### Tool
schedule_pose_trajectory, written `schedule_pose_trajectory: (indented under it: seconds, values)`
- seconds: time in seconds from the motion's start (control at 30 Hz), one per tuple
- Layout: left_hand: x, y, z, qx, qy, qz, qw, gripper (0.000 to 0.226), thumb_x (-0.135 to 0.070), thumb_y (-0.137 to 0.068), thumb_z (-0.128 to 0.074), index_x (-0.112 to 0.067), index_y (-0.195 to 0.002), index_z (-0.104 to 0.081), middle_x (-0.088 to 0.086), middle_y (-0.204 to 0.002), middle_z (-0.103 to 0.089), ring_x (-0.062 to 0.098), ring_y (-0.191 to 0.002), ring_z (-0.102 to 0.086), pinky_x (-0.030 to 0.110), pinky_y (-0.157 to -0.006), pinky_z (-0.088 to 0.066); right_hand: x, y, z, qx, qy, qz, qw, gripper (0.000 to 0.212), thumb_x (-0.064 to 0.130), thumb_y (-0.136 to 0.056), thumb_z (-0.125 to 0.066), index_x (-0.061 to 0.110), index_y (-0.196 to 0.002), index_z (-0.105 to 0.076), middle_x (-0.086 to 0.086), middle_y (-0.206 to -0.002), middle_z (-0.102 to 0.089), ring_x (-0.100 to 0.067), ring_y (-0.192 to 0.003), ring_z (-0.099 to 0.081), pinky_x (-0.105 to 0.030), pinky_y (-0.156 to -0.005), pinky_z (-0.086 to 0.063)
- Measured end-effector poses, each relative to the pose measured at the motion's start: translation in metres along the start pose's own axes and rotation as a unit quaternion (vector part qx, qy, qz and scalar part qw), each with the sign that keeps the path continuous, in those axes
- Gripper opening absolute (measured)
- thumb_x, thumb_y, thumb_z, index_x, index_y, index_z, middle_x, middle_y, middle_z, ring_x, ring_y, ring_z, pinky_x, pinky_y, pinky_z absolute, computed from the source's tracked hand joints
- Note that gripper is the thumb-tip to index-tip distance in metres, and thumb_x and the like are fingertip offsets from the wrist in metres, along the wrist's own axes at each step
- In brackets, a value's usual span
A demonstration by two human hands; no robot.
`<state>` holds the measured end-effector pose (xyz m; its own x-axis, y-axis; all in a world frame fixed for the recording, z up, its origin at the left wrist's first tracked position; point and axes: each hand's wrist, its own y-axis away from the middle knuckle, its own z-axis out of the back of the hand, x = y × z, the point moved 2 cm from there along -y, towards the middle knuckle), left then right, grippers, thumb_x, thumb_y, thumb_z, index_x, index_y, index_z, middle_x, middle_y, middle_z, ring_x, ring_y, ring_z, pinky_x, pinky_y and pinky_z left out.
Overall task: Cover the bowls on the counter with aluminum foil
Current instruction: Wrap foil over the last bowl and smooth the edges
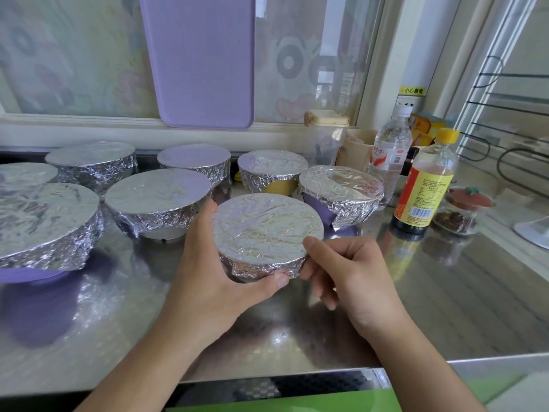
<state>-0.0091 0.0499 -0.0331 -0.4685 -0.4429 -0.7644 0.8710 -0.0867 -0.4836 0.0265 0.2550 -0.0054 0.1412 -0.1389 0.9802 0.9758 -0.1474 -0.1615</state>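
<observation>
A small foil-covered bowl (pixel 267 230) sits on the steel counter (pixel 445 292) near its middle. My left hand (pixel 214 272) cups its left side, thumb curled under the front foil edge. My right hand (pixel 341 269) holds its right edge, thumb on the rim and fingers curled below. Several other foil-covered bowls stand behind and to the left: a large purple one (pixel 44 224), a white one (pixel 157 197), a yellow one (pixel 271 171) and a purple one (pixel 341 191) among them.
A water bottle (pixel 390 156) and a yellow-capped sauce bottle (pixel 424 185) stand at the right, with a small glass jar (pixel 460 212) beside them. A purple cutting board (pixel 202 58) leans on the window. The counter's front edge (pixel 297 373) is close to me.
</observation>
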Motion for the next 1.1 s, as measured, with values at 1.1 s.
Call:
schedule_pose_trajectory:
  seconds: [1.1]
  values:
    - [0.000,-0.003,0.003,0.011,-0.015,0.006,1.000,0.152,-0.084,-0.041,-0.080,-0.023,-0.165,-0.014,-0.011,-0.163,-0.026,-0.002,-0.148,-0.027,-0.001,-0.107,-0.017,0.032,0.030,-0.033,0.043,-0.165,-0.243,0.955,0.030,0.016,-0.098,-0.069,-0.005,-0.079,-0.077,-0.021,-0.073,-0.073,-0.015,-0.036,-0.054,-0.020,-0.033,-0.040]
